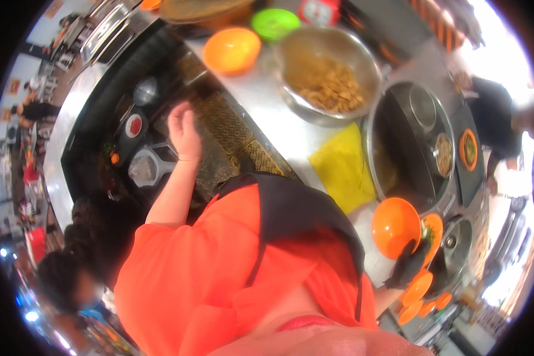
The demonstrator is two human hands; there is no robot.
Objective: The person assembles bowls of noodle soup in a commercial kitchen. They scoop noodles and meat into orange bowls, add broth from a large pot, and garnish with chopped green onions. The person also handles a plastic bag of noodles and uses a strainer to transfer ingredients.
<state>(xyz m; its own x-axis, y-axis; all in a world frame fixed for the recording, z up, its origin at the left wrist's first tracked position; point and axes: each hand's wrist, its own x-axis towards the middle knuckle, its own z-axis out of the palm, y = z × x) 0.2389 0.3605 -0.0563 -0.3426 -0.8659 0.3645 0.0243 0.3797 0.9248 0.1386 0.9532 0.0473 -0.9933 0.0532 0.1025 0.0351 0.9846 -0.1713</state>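
Observation:
My bare left hand (184, 131) is raised over the gap between the dark counter and the steel worktop. Its fingers are loosely bent, and I see nothing in it. On my other side, my right hand (408, 262), in a black glove, grips the rim of an orange bowl (395, 226), which is tilted with its inside showing. Just beyond the gloved hand, partly hidden, is another orange bowl (435, 233) with green and white food in it. A yellow cloth (345, 169) lies on the steel worktop (267, 107), between me and a large round pot (389, 147).
A steel basin (331, 84) of brown food pieces stands ahead, near an orange bowl (231, 50) and a green dish (275, 24). Stacked orange bowls (417, 287) are at right. A white-handled strainer (147, 167) lies left. One person (64, 280) is close at lower left; another (491, 115) stands across.

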